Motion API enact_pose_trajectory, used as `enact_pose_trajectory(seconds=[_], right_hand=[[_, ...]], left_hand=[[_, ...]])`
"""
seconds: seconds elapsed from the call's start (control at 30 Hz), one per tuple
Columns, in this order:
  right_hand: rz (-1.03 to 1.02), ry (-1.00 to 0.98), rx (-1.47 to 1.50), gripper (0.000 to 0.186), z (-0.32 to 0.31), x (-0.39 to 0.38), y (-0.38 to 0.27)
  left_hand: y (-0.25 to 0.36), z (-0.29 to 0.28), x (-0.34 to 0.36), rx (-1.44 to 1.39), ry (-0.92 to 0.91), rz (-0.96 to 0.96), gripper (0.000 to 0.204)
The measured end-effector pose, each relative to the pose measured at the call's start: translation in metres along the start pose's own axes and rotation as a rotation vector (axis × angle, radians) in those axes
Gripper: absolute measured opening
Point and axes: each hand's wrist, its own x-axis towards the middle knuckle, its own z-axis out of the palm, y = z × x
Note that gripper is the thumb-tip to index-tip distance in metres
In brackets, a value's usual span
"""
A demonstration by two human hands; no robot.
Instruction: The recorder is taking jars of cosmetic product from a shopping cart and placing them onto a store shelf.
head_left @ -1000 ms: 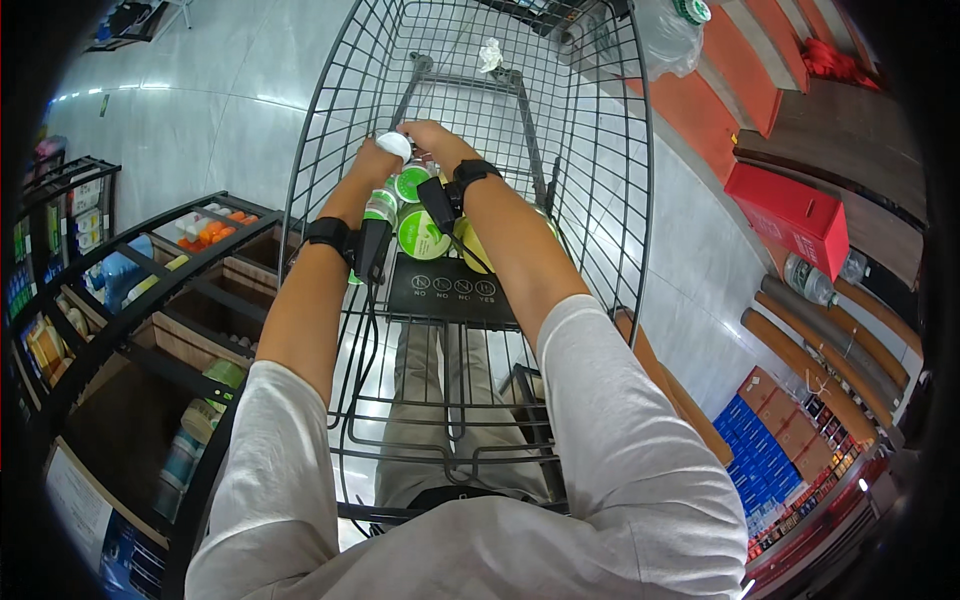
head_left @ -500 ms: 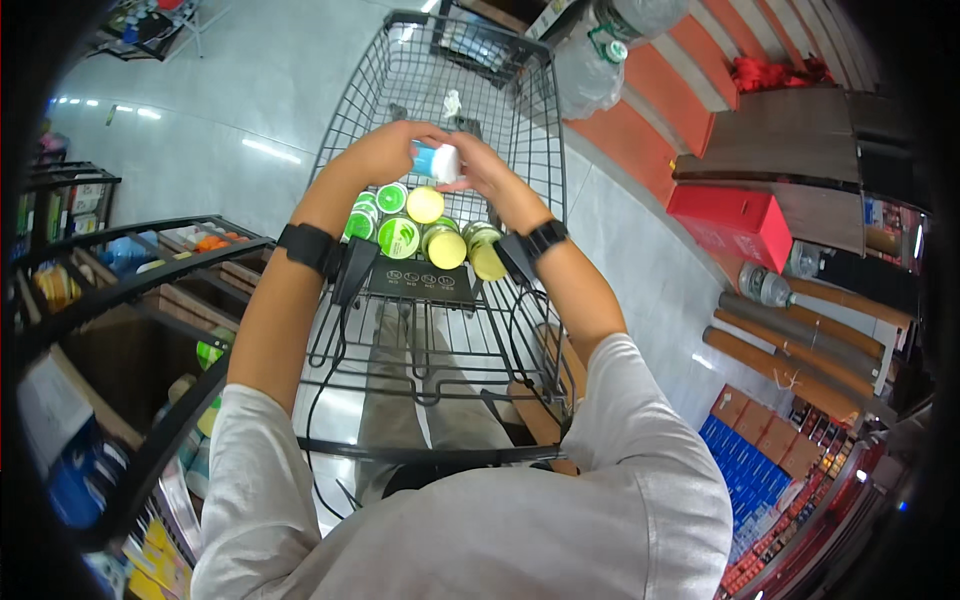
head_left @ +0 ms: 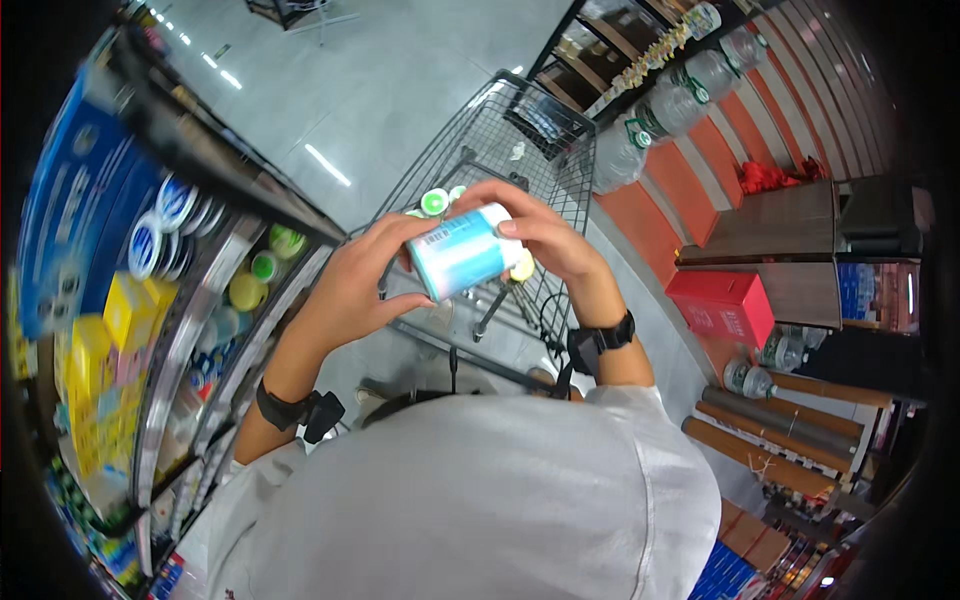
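Note:
Between both hands I hold a light-blue canister (head_left: 462,254) with a white lid, tilted on its side above the shopping cart (head_left: 455,130). My left hand (head_left: 358,272) grips its base end, thumb underneath and fingers over the top. At the lid end is my right hand (head_left: 540,225), its thumb pressed on the side near the white lid. Behind the canister, partly hidden, green-lidded containers (head_left: 434,202) and a yellow-lidded jar (head_left: 523,266) show in the cart. A black band sits on each wrist.
On the left a shelf rack (head_left: 205,330) holds yellow boxes (head_left: 90,360), lidded tubs (head_left: 146,245) and jars (head_left: 250,290). Along the right, large clear bottles (head_left: 670,110) stand by orange-and-grey steps (head_left: 690,170), with a red box (head_left: 720,307) nearer me.
Both hands have brought the canister up and closer to me, out of the cart's basket. My view has turned, so the shelf rack on the left appears nearer and the cart slants away.

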Motion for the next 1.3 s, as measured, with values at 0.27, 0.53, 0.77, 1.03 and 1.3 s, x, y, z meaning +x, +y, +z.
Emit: enact_pose_trajectory(seconds=[0.27,0.53,0.77,1.03,1.3], right_hand=[[0.001,-0.452,-0.27,0.079,0.188,0.021,-0.013],[0.383,-0.37,-0.27,0.069,0.348,0.036,0.036],[0.187,-0.388,-0.459,0.062,0.394,0.061,0.072],[-0.079,-0.17,-0.575,0.088,0.376,0.155,0.188],[-0.548,0.043,-0.698,0.074,0.382,0.209,0.226]], left_hand=[[0.03,0.003,-0.226,-0.54,0.385,-0.136,0.079],[0.031,-0.01,-0.378,-0.933,0.421,-0.214,0.068],[0.005,-0.041,-0.438,-0.882,0.37,-0.429,0.071],[-0.106,-0.048,-0.401,0.071,0.496,-0.543,0.082],[-0.187,-0.056,-0.373,0.631,0.847,-0.637,0.074]])
